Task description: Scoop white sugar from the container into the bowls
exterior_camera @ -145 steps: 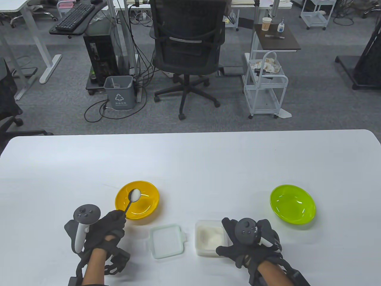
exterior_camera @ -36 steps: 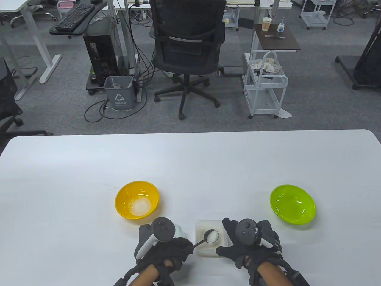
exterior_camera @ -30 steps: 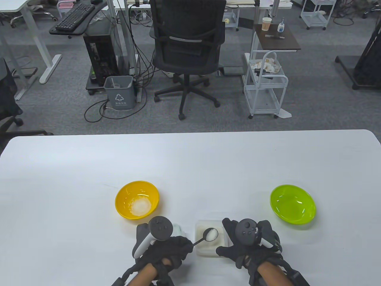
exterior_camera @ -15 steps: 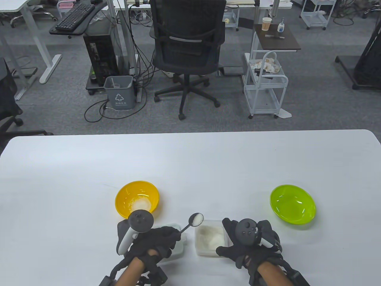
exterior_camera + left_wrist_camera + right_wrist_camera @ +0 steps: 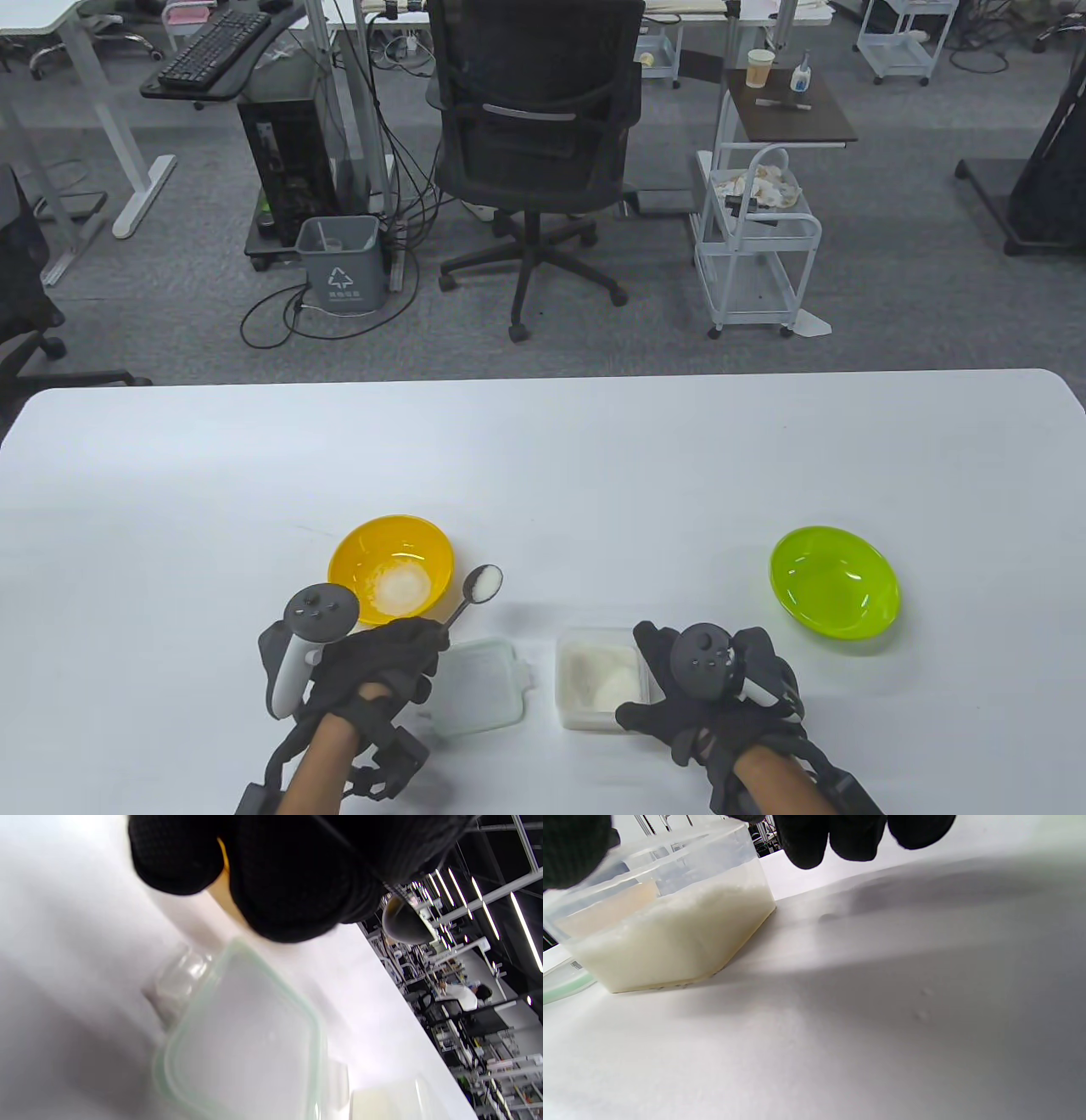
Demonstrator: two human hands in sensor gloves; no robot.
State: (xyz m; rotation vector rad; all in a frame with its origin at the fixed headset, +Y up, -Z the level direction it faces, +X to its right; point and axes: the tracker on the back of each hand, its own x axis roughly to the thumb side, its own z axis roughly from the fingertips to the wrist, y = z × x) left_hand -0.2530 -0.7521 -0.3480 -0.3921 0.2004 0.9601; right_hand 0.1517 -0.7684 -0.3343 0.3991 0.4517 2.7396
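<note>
Nearest the person, the right hand (image 5: 721, 688) in its black sensor glove grips the clear square plastic container of white sugar (image 5: 598, 677), thumb at the container's near right corner and fingers along its right wall; in the right wrist view the fingertips (image 5: 857, 836) hang just past the container (image 5: 666, 908), which sits flat on the white table (image 5: 543, 458). Left of this hand, beyond the container, the clear square lid with a pale green rim (image 5: 477, 686) lies flat on the table, apart from the container. The left hand (image 5: 382, 666), also gloved in black, is just left of the lid and closed around the handle of a small metal spoon (image 5: 475, 592). The spoon slants up and away to the right of the hand, its bowl heaped with white sugar and held in the air just right of the round yellow plastic bowl (image 5: 391, 569). That bowl, just beyond the left hand, already holds a patch of sugar. Far to the right, beyond the right hand, stands the round lime-green plastic bowl (image 5: 834, 581).
</note>
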